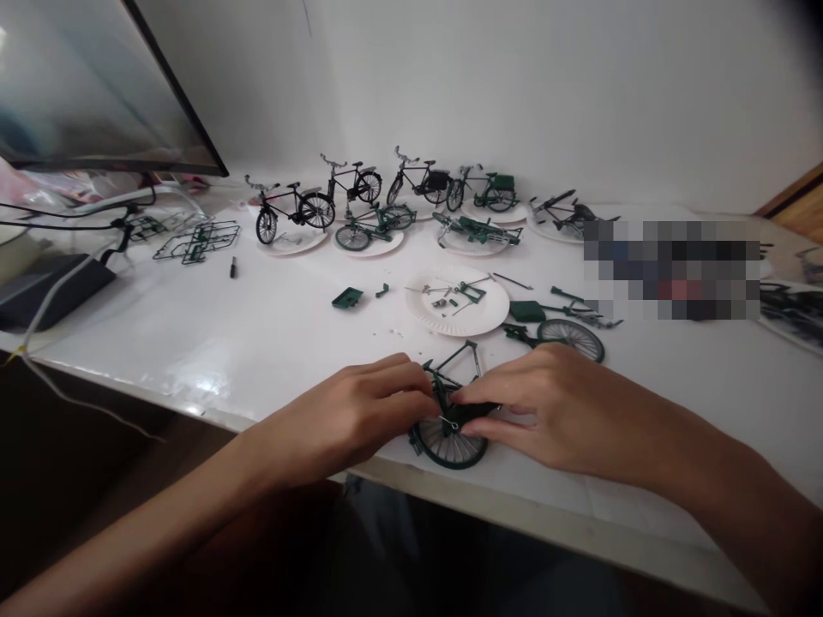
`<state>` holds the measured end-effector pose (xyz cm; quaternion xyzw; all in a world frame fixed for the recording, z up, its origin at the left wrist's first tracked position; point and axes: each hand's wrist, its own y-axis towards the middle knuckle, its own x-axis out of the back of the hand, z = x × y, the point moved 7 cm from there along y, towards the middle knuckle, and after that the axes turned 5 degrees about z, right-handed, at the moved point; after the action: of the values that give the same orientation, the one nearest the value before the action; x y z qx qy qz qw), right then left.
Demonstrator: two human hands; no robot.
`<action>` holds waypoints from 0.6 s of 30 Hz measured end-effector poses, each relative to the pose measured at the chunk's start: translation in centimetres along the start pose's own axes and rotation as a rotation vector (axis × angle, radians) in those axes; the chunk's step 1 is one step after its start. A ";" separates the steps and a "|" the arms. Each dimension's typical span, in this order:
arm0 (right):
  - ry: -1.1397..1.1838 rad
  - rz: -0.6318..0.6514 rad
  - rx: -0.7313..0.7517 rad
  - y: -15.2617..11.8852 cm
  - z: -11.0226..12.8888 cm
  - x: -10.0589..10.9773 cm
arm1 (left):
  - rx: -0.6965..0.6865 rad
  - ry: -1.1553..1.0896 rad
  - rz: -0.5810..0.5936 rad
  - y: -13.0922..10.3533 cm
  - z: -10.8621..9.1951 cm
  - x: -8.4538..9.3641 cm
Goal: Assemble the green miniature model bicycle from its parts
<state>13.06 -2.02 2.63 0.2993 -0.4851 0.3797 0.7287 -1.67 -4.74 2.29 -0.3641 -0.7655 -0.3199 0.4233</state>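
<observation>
A partly built dark green model bicycle [456, 441] lies at the table's front edge, its spoked wheel toward me and its frame pointing away. My left hand [366, 407] is closed at the left of the wheel, fingertips on a thin silver rod with a small ring end [453, 425]. From the right, my right hand [546, 403] has thumb and fingers pressed on the model bicycle around the wheel hub. The fingers hide part of the frame there. Just beyond my right hand lie a loose spoked wheel [572, 339] and a green box-shaped part [527, 311].
A paper plate [421, 313] with small parts stands in mid-table. Green tray-like piece [347, 298] and screwdriver [233, 267] lie left of it. Several model bicycles, including a black one [296, 210], line the wall. Part frames [199, 242] lie near the monitor [96, 86]. One area at right is blurred.
</observation>
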 end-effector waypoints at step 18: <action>0.006 0.007 -0.119 0.3 -0.6 0.8 | 0.114 0.144 -0.237 3.5 4.0 4.9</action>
<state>13.28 -1.20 3.17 0.2524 -0.5056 0.3538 0.7453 -2.31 1.71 5.46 -0.2230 -0.7876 -0.3489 0.4563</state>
